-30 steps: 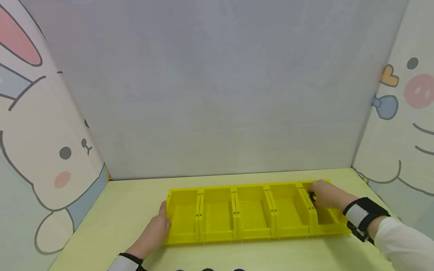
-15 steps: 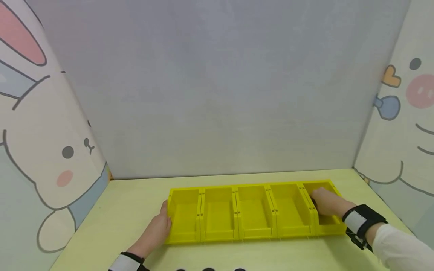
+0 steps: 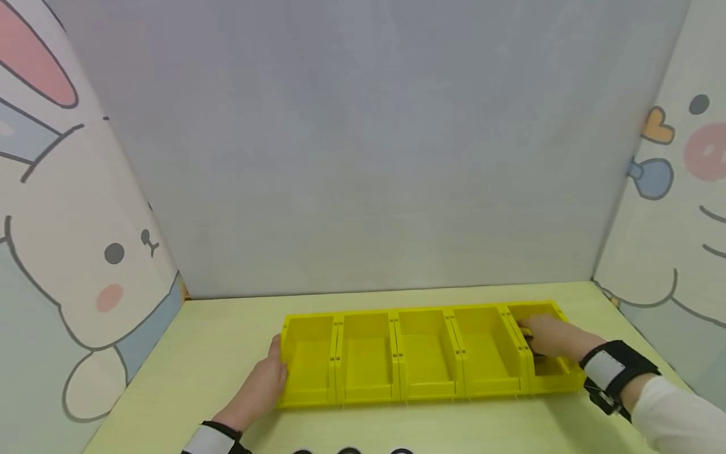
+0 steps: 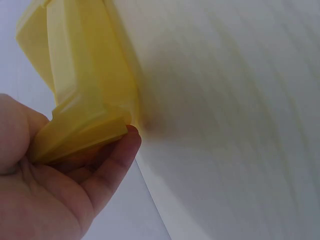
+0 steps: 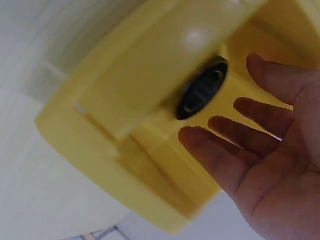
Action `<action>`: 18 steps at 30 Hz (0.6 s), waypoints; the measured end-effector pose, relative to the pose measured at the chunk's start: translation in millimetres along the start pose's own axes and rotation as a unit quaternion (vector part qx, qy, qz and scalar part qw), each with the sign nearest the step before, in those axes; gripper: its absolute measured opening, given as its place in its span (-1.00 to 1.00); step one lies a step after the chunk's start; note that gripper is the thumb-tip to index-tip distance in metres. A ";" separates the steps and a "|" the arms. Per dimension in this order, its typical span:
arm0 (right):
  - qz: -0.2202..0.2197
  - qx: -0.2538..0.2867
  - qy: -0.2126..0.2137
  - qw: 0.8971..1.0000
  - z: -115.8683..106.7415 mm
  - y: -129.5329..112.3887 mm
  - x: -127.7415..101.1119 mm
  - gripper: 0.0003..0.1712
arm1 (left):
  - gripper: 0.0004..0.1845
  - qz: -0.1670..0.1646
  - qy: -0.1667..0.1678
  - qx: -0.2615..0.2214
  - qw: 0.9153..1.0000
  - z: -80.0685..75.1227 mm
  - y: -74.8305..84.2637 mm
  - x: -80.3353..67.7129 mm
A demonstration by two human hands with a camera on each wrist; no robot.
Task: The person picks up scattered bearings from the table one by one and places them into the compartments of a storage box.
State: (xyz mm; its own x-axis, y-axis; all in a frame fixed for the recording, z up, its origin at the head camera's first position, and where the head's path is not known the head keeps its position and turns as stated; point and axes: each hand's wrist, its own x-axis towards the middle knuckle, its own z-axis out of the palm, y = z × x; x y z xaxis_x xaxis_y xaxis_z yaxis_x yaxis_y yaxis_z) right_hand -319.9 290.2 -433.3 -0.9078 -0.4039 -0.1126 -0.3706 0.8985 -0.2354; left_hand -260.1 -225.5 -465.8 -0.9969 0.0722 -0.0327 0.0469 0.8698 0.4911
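Observation:
A row of several joined yellow bins point(image 3: 365, 396) lies across the pale table. My left hand point(image 3: 271, 372) holds the row's left end. In the left wrist view its fingers point(image 4: 107, 167) curl under the bin's corner point(image 4: 85, 75). My right hand point(image 3: 539, 337) reaches into the rightmost bin. The right wrist view shows its fingers point(image 5: 260, 145) spread and straight over that bin point(image 5: 125, 150). A small round black piece point(image 5: 202, 94) sits against the bin's wall just beyond the fingertips, apart from them.
Screens printed with cartoons stand at the left point(image 3: 85, 252) and right point(image 3: 675, 221), and a plain grey screen point(image 3: 368, 157) closes the back. Three dark round things point(image 3: 348, 451) show at the bottom edge. Bare table point(image 3: 215, 340) lies around the bins.
My right hand has drawn back from the far rim of the rightmost bin toward its middle. The left hand and the bins stay where they were.

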 end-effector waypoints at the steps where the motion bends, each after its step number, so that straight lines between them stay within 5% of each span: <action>1: -0.001 -0.006 0.005 1.000 -7.4 -3.7 -2.8 -0.70 | -0.38 0.003 0.002 0.000 1.000 0.0 0.1 0.0; 9: -0.042 -0.060 0.133 0.988 -49.2 -62.0 -35.2 -0.28 | -0.38 0.014 0.009 0.006 1.000 -1.0 0.8 -0.8; 13: -0.116 -0.084 0.180 0.973 -43.5 -90.2 -51.7 -0.08 | -0.38 0.010 0.006 0.009 1.000 -2.2 1.6 -0.9; 18: -0.167 -0.092 0.177 0.965 -17.8 -121.5 -73.6 -0.04 | -0.38 0.016 0.012 0.008 1.000 -2.4 3.2 -1.3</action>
State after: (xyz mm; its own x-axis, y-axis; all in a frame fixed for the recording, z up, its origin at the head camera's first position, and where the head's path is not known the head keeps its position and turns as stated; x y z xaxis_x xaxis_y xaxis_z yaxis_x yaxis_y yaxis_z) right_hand -211.6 213.8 -379.2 -0.7293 -0.6221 0.2849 -0.6537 0.7565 -0.0213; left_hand -258.9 -224.0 -462.1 -0.9960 0.0890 0.0034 0.0798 0.8748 0.4778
